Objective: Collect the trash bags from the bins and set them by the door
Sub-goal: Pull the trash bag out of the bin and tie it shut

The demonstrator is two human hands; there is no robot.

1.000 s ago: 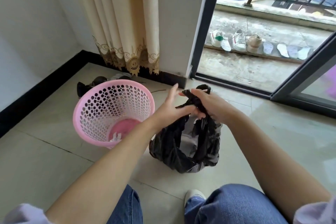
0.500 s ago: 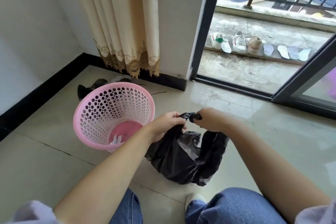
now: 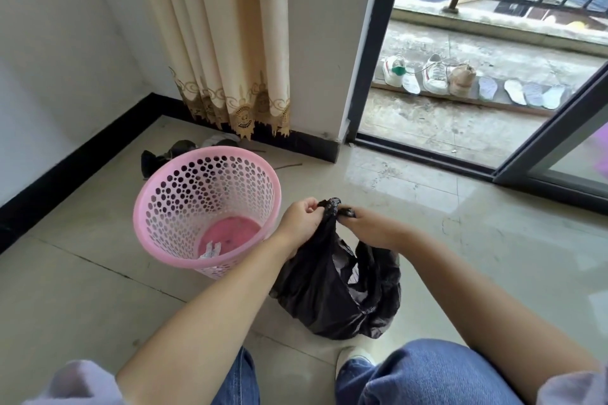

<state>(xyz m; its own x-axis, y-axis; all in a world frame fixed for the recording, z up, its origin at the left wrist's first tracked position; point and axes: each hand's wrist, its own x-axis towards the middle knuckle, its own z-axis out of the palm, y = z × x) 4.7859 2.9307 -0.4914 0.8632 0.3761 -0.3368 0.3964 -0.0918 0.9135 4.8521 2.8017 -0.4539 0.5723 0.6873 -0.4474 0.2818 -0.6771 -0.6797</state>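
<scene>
I am low over a glossy pale tiled floor [image 3: 411, 240] in a room corner, with white walls, a black skirting board and a cream curtain [image 3: 223, 43] with a gold-patterned hem hanging down to my upper left. To the right the sliding door [image 3: 556, 154] stands open onto a concrete balcony, where shoes [image 3: 434, 74] and insoles are lined up below a dark railing. A pink perforated bin [image 3: 204, 207] stands on the floor to my left, with a scrap of white paper at its bottom; dark footwear lies behind it by the skirting.

The black trash bag [image 3: 332, 296] sits on the floor just right of the bin and in front of my knees, its body slumped and its gathered neck pulled up between my hands.

My left hand [image 3: 301, 222] has its fingers curled, pinching the left side of the bag's neck. My right hand [image 3: 371, 225] is curled around the right end of the neck, fingertips tucked into the black plastic. The two hands are close together at the bag's top.
</scene>
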